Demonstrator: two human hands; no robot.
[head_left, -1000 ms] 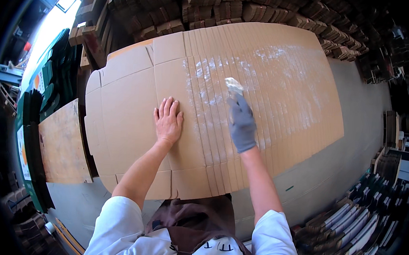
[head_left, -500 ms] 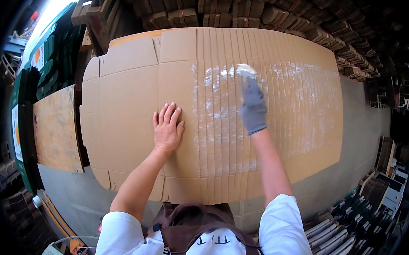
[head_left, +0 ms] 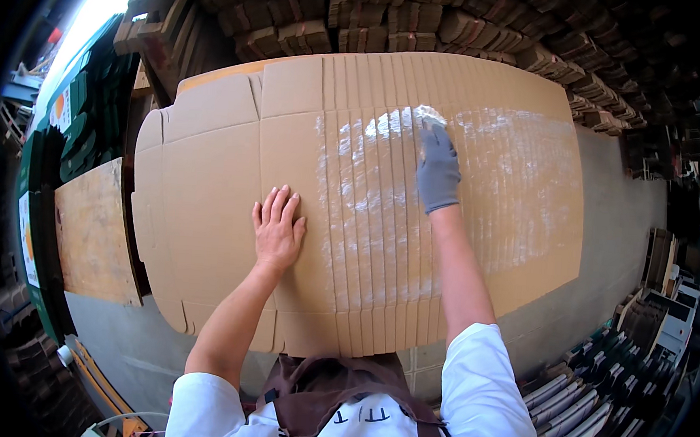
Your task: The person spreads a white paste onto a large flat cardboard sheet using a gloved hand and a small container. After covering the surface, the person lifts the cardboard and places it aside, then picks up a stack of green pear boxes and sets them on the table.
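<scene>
A fanned stack of flat brown cardboard box blanks [head_left: 203, 224] lies in front of me, its stepped edges running in narrow strips across the middle and right. A wet, shiny white film, like glue [head_left: 369, 179], coats the strips. My left hand [head_left: 278, 234], bare, rests flat on the uncoated top sheet, fingers stretched out. In a grey knit glove, my right hand [head_left: 438, 172] presses a small white-smeared pad [head_left: 429, 114] against the far part of the coated strips. Its fingers are closed around that pad, whose exact kind is hard to make out.
Bundled stacks of flat cardboard [head_left: 362, 41] line the far side. A wooden board [head_left: 97, 229] and dark green stacked pieces [head_left: 88, 135] stand at left. Grey floor [head_left: 623, 205] shows at right, with leaning boards [head_left: 598, 390] at the lower right.
My right hand has shifted slightly right and nearer with the pad; fresh white streaks show to its left. The left hand stays flat on the cardboard. The view has shifted slightly.
</scene>
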